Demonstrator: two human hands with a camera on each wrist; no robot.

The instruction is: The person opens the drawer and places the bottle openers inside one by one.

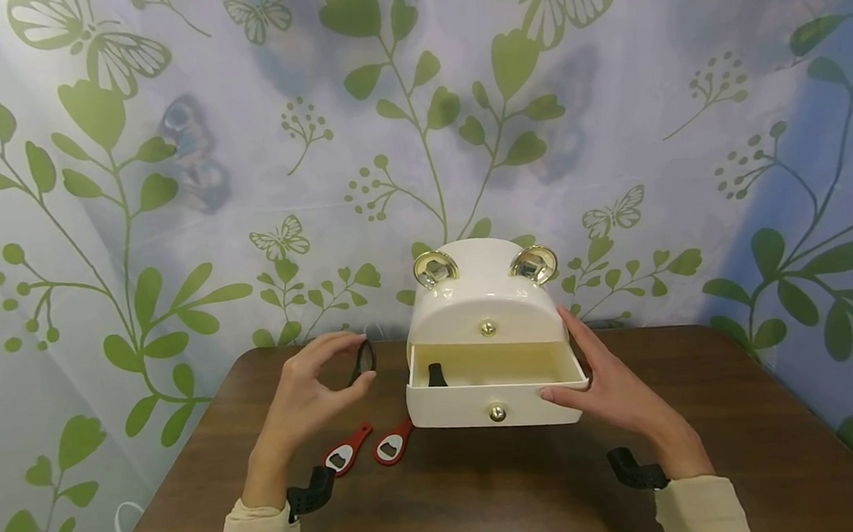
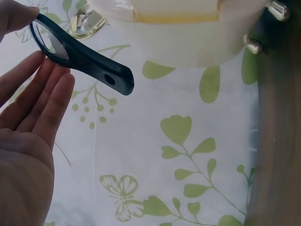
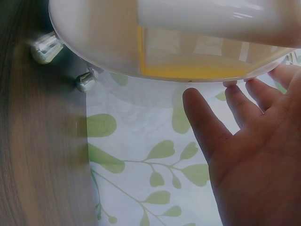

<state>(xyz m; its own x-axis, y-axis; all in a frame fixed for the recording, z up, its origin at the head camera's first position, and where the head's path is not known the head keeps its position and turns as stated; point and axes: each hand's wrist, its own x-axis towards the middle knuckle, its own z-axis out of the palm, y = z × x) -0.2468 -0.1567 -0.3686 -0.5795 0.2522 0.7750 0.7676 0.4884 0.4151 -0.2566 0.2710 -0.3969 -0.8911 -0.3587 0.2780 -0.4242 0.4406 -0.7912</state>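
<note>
My left hand (image 1: 309, 396) pinches a black bottle opener (image 2: 96, 66) by its head, between thumb and fingertips. Its handle, with a hole near the end, points away from the palm in the left wrist view. Just right of it stands a white, round-topped drawer box (image 1: 483, 291) with its lower drawer (image 1: 456, 403) pulled out. Inside the drawer, toward the left, lies a black handle-shaped piece (image 1: 437, 374), partly hidden by the drawer front. The right hand (image 1: 616, 376) rests on the box's right side with fairly straight fingers, its thumb on the drawer front's corner.
Two red bottle openers (image 1: 354, 445) (image 1: 402, 436) lie on the brown wooden table (image 1: 505, 502), left of the box. Gold-rimmed ears (image 1: 534, 265) stick up from the box top. A leaf-patterned curtain (image 1: 300, 184) hangs behind the table.
</note>
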